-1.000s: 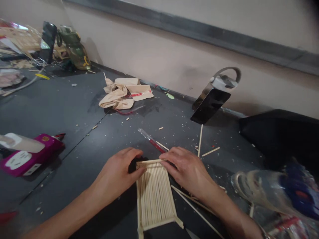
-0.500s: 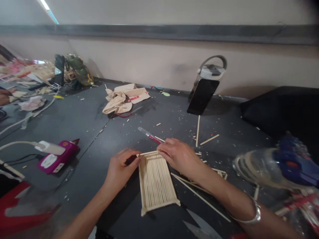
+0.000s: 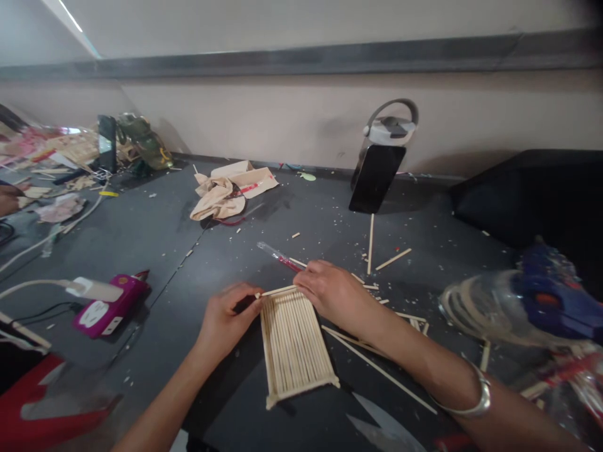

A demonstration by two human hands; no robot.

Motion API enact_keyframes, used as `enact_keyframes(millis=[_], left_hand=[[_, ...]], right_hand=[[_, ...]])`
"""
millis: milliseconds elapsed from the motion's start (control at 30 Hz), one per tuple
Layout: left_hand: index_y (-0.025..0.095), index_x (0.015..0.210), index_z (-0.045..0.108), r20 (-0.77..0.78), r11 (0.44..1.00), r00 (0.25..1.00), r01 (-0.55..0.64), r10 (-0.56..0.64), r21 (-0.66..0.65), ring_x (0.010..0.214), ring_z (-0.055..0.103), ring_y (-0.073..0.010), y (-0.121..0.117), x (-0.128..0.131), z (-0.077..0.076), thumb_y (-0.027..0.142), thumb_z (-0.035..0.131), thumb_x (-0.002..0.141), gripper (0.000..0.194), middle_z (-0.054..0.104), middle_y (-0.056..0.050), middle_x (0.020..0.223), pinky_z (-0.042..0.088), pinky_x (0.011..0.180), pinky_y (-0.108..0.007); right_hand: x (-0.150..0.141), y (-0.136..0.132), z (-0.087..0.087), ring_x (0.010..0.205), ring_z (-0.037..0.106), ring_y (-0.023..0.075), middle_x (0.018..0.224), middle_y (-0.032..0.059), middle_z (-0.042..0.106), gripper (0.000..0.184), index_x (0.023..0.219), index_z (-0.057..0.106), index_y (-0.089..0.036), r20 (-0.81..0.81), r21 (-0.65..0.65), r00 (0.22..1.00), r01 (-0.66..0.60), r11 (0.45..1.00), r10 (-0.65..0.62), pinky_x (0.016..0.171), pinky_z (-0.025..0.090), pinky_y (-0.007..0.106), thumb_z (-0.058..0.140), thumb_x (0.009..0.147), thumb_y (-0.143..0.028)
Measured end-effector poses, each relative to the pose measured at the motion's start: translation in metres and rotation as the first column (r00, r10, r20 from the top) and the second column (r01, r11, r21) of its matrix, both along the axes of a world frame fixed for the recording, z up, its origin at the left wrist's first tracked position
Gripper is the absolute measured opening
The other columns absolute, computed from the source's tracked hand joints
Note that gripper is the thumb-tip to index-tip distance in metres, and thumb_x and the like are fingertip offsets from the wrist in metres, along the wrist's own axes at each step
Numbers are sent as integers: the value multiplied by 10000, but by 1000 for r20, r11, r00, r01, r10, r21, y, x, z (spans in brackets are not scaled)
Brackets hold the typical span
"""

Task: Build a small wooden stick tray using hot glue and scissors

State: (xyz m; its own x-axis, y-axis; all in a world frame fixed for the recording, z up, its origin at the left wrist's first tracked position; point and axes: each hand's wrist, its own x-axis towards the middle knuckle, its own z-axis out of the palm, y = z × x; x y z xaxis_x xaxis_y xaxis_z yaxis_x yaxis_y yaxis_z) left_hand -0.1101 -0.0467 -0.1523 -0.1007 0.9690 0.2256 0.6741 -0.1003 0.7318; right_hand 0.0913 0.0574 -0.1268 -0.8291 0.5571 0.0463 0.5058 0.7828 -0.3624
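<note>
A flat panel of thin wooden sticks [image 3: 296, 345] lies on the dark table in front of me, with raised sticks along its edges. At its far edge runs a thin wooden stick [image 3: 279, 291]. My left hand [image 3: 228, 317] pinches this stick's left end at the far left corner, thumb and fingers closed. Over the far right corner, my right hand [image 3: 336, 295] has its fingers closed on the other end, which they hide. Just beyond the right hand lies a clear and red tube [image 3: 277, 256]. Loose sticks [image 3: 381, 370] lie under and beside the right forearm.
A black phone [image 3: 378, 179] leans on a bottle [image 3: 391, 130] near the wall. Crumpled beige paper [image 3: 219, 198] lies at the back. To the left is a purple power adapter [image 3: 110, 306] with cables. A blurred blue object [image 3: 560, 301] and clear container [image 3: 485, 304] are at right.
The camera view has shifted slightly. Both hands keep their grip on the stick at the panel's far edge, with hardly any movement.
</note>
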Motion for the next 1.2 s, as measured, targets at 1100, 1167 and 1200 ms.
enact_keyframes(millis=[1100,1167,1200], left_hand=[[197,850,672,88,1000,996,-17,18,-12,692,621,-120,0,5,1,213,619,835,58,677,-16,806,488,632,-216],[200,843,672,85,1000,996,-12,13,-6,695,622,-123,0,5,0,212,612,840,62,678,-16,804,489,634,-220],[200,838,672,83,1000,996,-9,9,-2,696,624,-124,0,5,0,209,607,842,66,679,-16,800,490,635,-221]], right_hand=[[7,3,2,790,625,173,813,13,663,114,844,659,-223,-60,-54,998,25,998,-28,657,405,269,559,897,-208],[7,3,1,786,620,173,808,17,654,121,838,656,-215,-59,-53,998,20,998,-24,656,405,270,554,902,-203],[6,3,1,787,618,172,808,19,651,125,839,654,-211,-58,-54,998,18,998,-21,660,407,270,550,906,-199]])
